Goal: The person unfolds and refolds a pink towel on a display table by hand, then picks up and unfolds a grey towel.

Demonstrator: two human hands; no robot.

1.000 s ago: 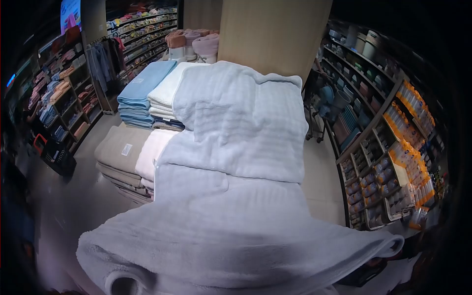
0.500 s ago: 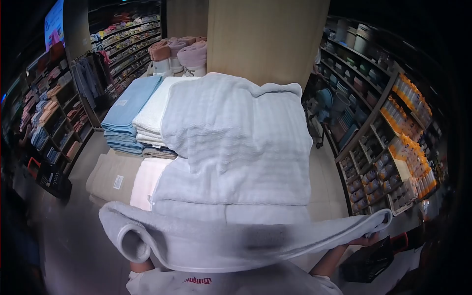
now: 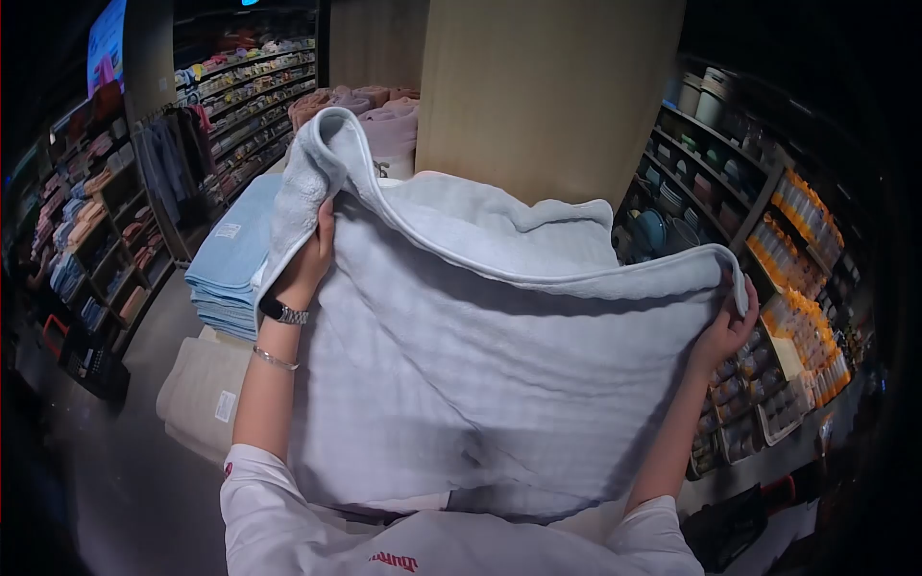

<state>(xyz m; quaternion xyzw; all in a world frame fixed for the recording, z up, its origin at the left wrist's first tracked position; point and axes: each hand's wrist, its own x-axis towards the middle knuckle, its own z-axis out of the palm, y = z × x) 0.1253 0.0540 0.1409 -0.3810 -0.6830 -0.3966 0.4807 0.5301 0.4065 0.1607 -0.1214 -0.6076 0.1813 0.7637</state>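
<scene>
A large pale grey towel [image 3: 519, 365] with a bound edge hangs stretched in front of me, its upper edge lifted. My left hand [image 3: 312, 252] grips it near the upper left, where the corner stands up and folds over. At the upper right corner, my right hand [image 3: 732, 328] is closed on the edge. Between my hands the edge sags. Behind it, part of another pale towel [image 3: 480, 204] shows on the display. A stack of blue towels [image 3: 235, 254] is left of my left hand, with a folded beige towel [image 3: 200, 389] below.
Rolled towels [image 3: 392, 125] stand before a wooden panel [image 3: 547, 106] at the back. Shelves of goods [image 3: 802, 278] line the right. On the left are a clothes rack [image 3: 173, 163], more shelves [image 3: 106, 221] and a dark basket [image 3: 91, 370] on the floor.
Both hands have risen and moved forward with the towel, which was bunched low near my chest. It now hangs spread and hides most of the display and the white towels.
</scene>
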